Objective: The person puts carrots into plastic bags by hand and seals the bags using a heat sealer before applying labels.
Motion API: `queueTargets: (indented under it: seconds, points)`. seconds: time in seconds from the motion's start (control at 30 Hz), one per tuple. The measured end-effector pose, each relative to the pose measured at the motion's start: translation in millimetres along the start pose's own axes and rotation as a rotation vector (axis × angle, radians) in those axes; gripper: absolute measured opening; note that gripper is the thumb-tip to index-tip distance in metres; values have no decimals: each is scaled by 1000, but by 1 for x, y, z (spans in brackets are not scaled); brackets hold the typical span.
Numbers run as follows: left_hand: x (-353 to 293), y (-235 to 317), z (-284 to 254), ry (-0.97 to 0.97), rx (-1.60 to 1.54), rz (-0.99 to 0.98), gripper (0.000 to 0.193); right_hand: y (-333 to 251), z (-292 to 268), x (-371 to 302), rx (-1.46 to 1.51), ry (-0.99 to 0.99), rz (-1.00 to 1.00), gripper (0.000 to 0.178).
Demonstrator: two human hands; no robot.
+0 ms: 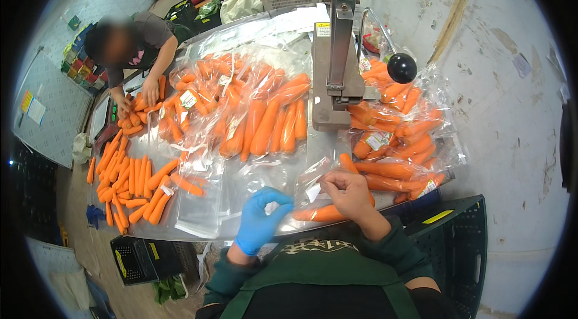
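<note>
In a blue glove, my left hand (262, 218) is closed in a pinch at the near edge of the metal table; whatever its fingertips hold is too small to make out. My bare right hand (349, 193) pinches clear plastic film of a bag (314, 169). A white label (312, 192) shows just left of its fingertips. Below and between the hands lies a carrot (320, 214), partly covered by my right hand and wrist. Another carrot (347, 162) sticks out beyond the right hand.
A lever press (340, 48) with a black ball knob (402, 68) stands ahead. Bagged carrots (265, 114) lie left of it, more bags (403, 132) right. Loose carrots (129, 177) cover the table's left. Opposite, a person (135, 48) handles carrots by a scale (107, 115). A dark crate (457, 240) stands near right.
</note>
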State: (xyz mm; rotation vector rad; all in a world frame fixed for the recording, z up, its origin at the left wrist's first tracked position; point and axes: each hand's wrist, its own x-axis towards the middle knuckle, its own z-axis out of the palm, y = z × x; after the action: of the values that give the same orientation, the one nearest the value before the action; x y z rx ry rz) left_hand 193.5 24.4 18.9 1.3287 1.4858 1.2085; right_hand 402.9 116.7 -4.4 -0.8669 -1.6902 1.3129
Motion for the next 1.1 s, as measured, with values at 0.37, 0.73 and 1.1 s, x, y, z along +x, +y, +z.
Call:
queueTargets:
  seconds: [0.37,0.73,1.1]
  points:
    - [0,16,-5,67,269,145,5,-26,-4,3,9,-290,154,15]
    - [2,27,-15,36,311,111,8,-35,-6,-10,885,-122,434,12]
    - [-79,-36,-164,-450,759,-618,29,-73,-247,-31,-86,1266,-451,20]
